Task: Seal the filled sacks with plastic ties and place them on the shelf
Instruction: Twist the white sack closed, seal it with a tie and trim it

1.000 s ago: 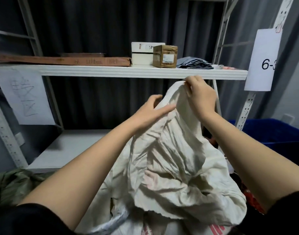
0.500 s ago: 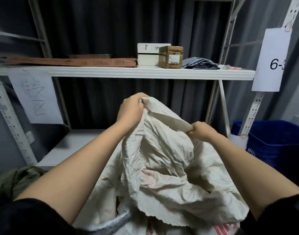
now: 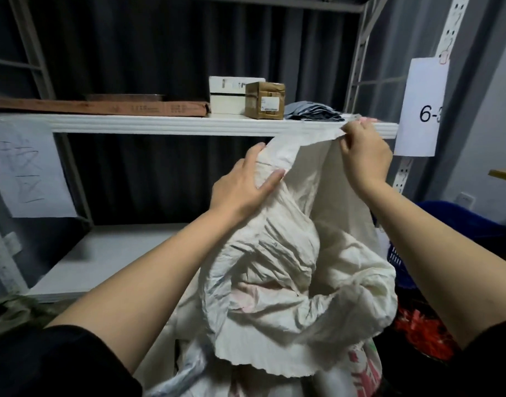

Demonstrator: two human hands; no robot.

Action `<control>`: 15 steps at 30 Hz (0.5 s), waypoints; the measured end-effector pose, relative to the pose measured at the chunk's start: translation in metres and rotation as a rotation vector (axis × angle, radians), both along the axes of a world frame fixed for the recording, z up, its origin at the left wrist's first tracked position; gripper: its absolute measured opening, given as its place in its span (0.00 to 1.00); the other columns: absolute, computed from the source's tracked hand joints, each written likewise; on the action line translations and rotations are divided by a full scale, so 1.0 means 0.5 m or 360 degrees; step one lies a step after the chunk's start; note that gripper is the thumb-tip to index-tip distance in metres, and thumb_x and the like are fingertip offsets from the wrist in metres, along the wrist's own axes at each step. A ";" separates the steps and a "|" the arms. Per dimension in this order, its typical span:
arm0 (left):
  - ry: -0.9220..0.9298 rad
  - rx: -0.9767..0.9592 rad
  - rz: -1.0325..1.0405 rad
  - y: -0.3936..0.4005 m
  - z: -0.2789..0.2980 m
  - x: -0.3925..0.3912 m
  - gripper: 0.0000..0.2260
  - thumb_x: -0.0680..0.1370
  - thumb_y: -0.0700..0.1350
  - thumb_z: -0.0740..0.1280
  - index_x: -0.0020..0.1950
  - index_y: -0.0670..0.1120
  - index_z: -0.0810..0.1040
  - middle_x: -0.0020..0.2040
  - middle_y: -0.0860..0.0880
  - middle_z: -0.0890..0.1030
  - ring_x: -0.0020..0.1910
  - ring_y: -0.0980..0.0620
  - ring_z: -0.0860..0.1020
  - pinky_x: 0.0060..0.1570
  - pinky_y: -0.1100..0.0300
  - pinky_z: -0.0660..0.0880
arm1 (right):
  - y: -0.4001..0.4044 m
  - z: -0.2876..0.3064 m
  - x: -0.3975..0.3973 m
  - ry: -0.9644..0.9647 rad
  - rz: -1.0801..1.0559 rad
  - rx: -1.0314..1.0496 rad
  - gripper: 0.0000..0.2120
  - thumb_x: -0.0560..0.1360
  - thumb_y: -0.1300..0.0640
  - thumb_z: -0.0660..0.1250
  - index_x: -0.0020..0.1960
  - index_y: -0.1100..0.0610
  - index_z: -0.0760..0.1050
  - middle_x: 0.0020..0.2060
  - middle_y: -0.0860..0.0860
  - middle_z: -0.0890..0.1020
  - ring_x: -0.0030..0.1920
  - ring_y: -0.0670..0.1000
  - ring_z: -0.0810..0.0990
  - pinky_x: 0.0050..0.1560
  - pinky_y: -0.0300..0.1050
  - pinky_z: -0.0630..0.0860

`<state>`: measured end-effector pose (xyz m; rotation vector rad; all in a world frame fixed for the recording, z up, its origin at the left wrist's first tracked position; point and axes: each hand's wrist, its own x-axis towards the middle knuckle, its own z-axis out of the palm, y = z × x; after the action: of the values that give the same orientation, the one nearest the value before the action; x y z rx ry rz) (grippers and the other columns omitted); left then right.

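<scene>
A crumpled white woven sack (image 3: 289,270) stands in front of me, its mouth pulled up toward the upper shelf (image 3: 171,124). My right hand (image 3: 363,156) pinches the top edge of the sack's mouth, raised to the shelf's front lip. Lower and to the left, my left hand (image 3: 243,181) holds gathered fabric, thumb over it and fingers behind. Red print shows near the sack's bottom. The lower shelf board (image 3: 108,259) lies behind my left arm. No plastic tie is visible.
On the upper shelf lie a flat brown carton (image 3: 102,106), a white box (image 3: 229,96), a small cardboard box (image 3: 264,100) and grey bags (image 3: 312,111). A "6-" label (image 3: 423,107) hangs on the right upright. A blue crate (image 3: 461,233) and red items (image 3: 418,330) sit at right.
My right hand has lifted the sack's edge from mid-height up to the shelf lip. My left hand has opened its fist and shifted right on the fabric.
</scene>
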<state>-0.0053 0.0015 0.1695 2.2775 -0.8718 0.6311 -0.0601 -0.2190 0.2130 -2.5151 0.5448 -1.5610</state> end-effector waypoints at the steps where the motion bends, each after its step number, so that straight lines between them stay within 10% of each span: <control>1: -0.0030 -0.0024 -0.0018 -0.011 -0.001 -0.003 0.27 0.77 0.67 0.47 0.74 0.61 0.55 0.65 0.49 0.74 0.57 0.45 0.76 0.46 0.54 0.71 | 0.004 -0.004 -0.001 0.0080 0.0062 0.0045 0.10 0.77 0.56 0.59 0.55 0.55 0.75 0.52 0.54 0.80 0.51 0.60 0.77 0.41 0.47 0.65; 8: 0.0095 -0.0053 0.0014 -0.025 -0.016 0.030 0.21 0.78 0.41 0.55 0.66 0.60 0.72 0.59 0.52 0.76 0.57 0.47 0.75 0.48 0.55 0.72 | -0.028 -0.090 -0.022 0.0619 0.1078 0.0984 0.22 0.73 0.55 0.67 0.65 0.56 0.68 0.52 0.53 0.77 0.49 0.49 0.77 0.50 0.42 0.73; 15: 0.0107 -0.0326 0.0172 0.009 -0.013 0.046 0.19 0.75 0.35 0.54 0.51 0.54 0.80 0.54 0.55 0.77 0.51 0.53 0.75 0.42 0.59 0.66 | -0.124 -0.221 -0.042 0.0390 0.0168 0.1176 0.18 0.74 0.59 0.60 0.64 0.54 0.67 0.62 0.54 0.75 0.59 0.58 0.74 0.61 0.60 0.71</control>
<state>0.0176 0.0058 0.1629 2.1573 -0.6256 0.6559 -0.0812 -0.2810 0.1026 -2.1020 0.8180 -0.7971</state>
